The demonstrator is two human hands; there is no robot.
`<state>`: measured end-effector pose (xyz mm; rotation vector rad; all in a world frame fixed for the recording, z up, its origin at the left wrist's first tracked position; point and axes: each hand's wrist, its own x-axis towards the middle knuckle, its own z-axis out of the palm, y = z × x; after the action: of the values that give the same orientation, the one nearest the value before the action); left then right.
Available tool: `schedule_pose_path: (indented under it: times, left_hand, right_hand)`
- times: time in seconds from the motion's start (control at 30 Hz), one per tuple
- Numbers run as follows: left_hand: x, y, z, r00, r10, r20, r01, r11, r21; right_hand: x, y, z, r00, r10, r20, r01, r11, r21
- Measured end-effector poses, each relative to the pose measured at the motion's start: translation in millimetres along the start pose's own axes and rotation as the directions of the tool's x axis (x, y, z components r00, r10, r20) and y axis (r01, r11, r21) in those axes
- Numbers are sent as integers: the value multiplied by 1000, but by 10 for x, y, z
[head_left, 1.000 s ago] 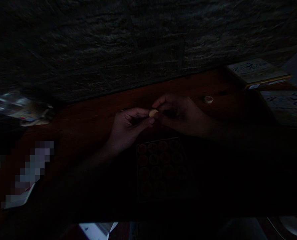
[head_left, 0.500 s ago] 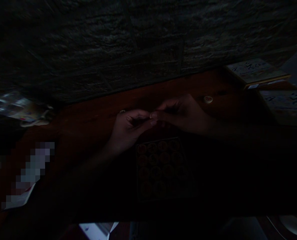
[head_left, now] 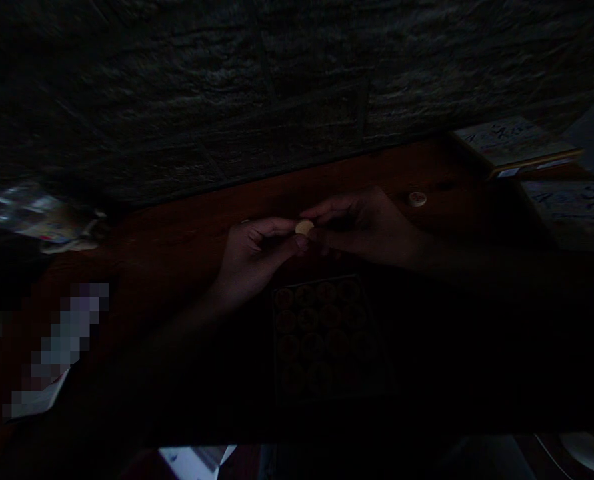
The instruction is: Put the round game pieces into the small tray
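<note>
The view is very dark. A small round pale disc (head_left: 305, 229) is pinched between my left hand (head_left: 254, 257) and my right hand (head_left: 364, 227), fingertips of both at its edges. Its upper face looks blank. Just below my hands lies a square box (head_left: 275, 353) filled with rows of round pieces bearing dark and red marks. Right of my right hand, a round piece with a red mark (head_left: 417, 199) rests on the wooden table (head_left: 177, 240). The edge of another piece peeks out behind my left hand.
Two boxes with blue lettering, one (head_left: 517, 141) behind the other (head_left: 571, 207), sit at the right. A clear plastic bag (head_left: 41, 217) lies at the far left, with a blurred-out packet (head_left: 69, 340) nearer. A rough stone wall (head_left: 227, 87) rises behind the table.
The disc between my fingertips now shows its pale flat face, where before it was almost hidden. My fingers have shifted slightly around it; the arms have hardly moved.
</note>
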<state>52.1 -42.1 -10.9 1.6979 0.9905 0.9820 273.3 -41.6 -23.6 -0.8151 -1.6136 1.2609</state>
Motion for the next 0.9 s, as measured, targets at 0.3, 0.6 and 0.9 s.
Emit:
schedule_pose_path:
  times: [0.3,0.6,0.9]
  left_hand:
    - [2,1,13,999,-37,19,39,995,-95]
    - [-8,-5,10,999,-34,40,40,990,-136]
    - [7,-49,4,998,-66,24,70,962,-262]
  right_hand:
    - [-8,6,13,995,-91,-48,87,993,-73]
    - [-28,20,6,955,-295,7,293,945,-142]
    - [-9,40,-36,916,-401,30,384,851,-358]
